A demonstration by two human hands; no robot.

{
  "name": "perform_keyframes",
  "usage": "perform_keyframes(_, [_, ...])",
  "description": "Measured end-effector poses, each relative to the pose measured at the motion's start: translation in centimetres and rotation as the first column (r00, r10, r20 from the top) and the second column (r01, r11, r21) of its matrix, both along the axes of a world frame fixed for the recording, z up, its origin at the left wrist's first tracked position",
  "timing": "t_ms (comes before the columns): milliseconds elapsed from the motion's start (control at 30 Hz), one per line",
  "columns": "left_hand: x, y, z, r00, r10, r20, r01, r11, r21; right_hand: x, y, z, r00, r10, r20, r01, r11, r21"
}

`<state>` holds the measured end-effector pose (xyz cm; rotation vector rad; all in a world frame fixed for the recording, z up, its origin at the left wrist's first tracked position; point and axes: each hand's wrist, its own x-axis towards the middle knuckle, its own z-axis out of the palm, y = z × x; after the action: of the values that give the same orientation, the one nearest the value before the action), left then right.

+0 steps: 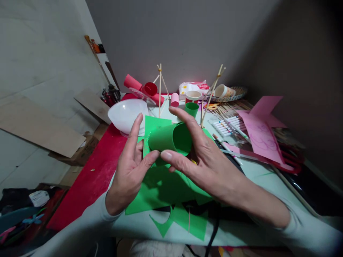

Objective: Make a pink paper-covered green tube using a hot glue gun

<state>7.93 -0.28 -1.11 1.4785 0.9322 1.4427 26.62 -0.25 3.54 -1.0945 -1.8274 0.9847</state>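
A green paper tube (pixel 163 138) lies tilted across an upright green paper piece (pixel 158 122), its open end toward the right. Whitish marks show where its left end meets that piece. My left hand (pixel 131 167) holds the piece at its left side, thumb by the tube's underside, index finger raised, other fingers partly hidden. My right hand (pixel 203 157) curves around the tube's open end. Its thumb tip is beneath the tube, close to the left thumb, and its index finger stretches above. Below both hands, green paper sheets (pixel 158 192) and cut scraps (pixel 190 221) cover the table.
Two tied stick frames stand behind, left (pixel 160 89) and right (pixel 211 92). A white bowl (pixel 128 114), a green cup (pixel 192 108) and red paper tubes (pixel 133 82) are near them. Markers (pixel 227 125) and a pink paper shape (pixel 261 132) lie at the right.
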Motion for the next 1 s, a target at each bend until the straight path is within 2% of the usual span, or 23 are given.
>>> perform_keyframes(133, [0.1,0.1,0.0,0.983,-0.169,0.078,0.173,0.984,-0.046,0.3,0.1,0.0,0.999,0.02,0.033,-0.023,0.995,0.094])
perform_keyframes(300, [0.4,0.4,0.0,0.979,-0.138,0.148,0.141,0.99,-0.012,0.5,0.0,-0.3,0.995,0.068,0.079,-0.087,0.962,0.26])
perform_keyframes(367, [0.3,0.5,0.0,0.973,-0.15,0.176,0.161,0.986,-0.049,0.8,-0.1,-0.4,0.987,0.109,0.117,-0.139,0.946,0.293])
perform_keyframes(433, [0.2,0.5,0.2,0.967,-0.183,0.179,0.206,0.971,-0.119,1.3,-0.3,-0.2,0.978,0.156,0.136,-0.189,0.943,0.275])
perform_keyframes(567, [-0.2,0.3,0.6,0.97,-0.193,0.146,0.228,0.931,-0.286,2.5,-0.5,0.5,0.978,0.182,0.097,-0.193,0.974,0.116])
perform_keyframes(667, [-0.2,-0.1,1.0,0.951,-0.215,0.223,0.295,0.848,-0.44,3.3,-0.4,0.6,0.99,0.136,0.027,-0.137,0.99,0.039])
perform_keyframes(767, [-0.2,-0.4,1.2,0.927,-0.192,0.321,0.344,0.779,-0.525,4.1,-0.1,0.2,0.994,0.074,-0.079,-0.068,0.995,0.072])
perform_keyframes(867, [-0.5,-0.5,1.3,0.948,-0.113,0.299,0.27,0.784,-0.559,4.6,0.2,-0.4,0.992,0.008,-0.122,0.005,0.994,0.109])
perform_keyframes(1000, [-0.9,-0.5,1.3,0.977,-0.072,0.2,0.177,0.798,-0.577,4.5,0.2,-0.9,0.998,0.009,-0.055,-0.002,0.993,0.121])
